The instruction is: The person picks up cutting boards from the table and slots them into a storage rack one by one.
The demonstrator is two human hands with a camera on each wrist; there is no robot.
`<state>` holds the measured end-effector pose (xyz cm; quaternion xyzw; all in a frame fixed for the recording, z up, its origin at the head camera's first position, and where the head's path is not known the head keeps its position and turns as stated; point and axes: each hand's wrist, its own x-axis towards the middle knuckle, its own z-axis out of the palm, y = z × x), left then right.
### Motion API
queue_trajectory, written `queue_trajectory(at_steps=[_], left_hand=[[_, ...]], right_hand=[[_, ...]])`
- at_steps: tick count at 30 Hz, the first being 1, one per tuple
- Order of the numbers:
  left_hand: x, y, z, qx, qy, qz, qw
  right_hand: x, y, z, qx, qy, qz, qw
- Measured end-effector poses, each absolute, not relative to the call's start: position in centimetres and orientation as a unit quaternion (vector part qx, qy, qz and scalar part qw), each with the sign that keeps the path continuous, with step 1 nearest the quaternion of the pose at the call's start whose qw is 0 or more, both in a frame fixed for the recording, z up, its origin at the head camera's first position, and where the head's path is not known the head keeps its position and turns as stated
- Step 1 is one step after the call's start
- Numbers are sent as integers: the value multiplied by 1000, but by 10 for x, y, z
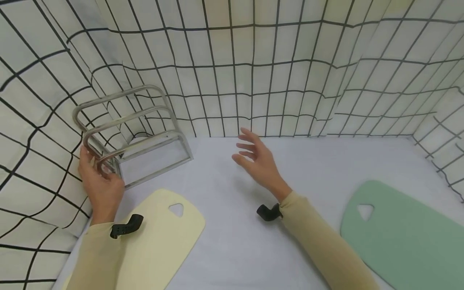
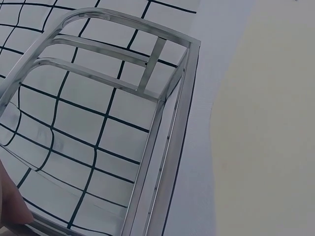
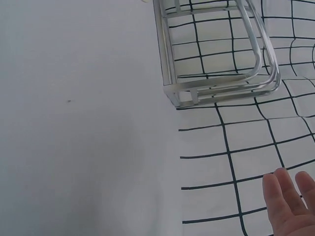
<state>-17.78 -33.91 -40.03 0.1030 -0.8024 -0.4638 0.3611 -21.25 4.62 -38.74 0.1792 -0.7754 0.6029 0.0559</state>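
From my head, one camera looks forward and down, far enough back to take in my left hand (image 1: 101,183), my right hand (image 1: 259,163) and the metal rack (image 1: 125,119). My left wrist's camera sits close to that rack, with the yellow board (image 1: 163,231) at its right; my right wrist's looks from farther off. All three share the rack and gridded backdrop (image 1: 243,76).
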Motion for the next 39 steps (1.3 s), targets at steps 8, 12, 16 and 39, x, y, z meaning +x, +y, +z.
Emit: queue_trajectory(at_steps=[8,12,16,39], left_hand=[[-176,-341,-402,98,-807,-460,358],[-177,-343,-402,96,-803,-467,357],[-177,-343,-402,95,-802,-470,356],[-174,-341,-401,94,-807,-458,360]], right_hand=[[-218,33,-387,196,-781,591,47],[-221,26,-386,200,-784,586,33],[-224,19,-384,205,-795,570,28],[-247,-18,-389,243,-809,534,26]])
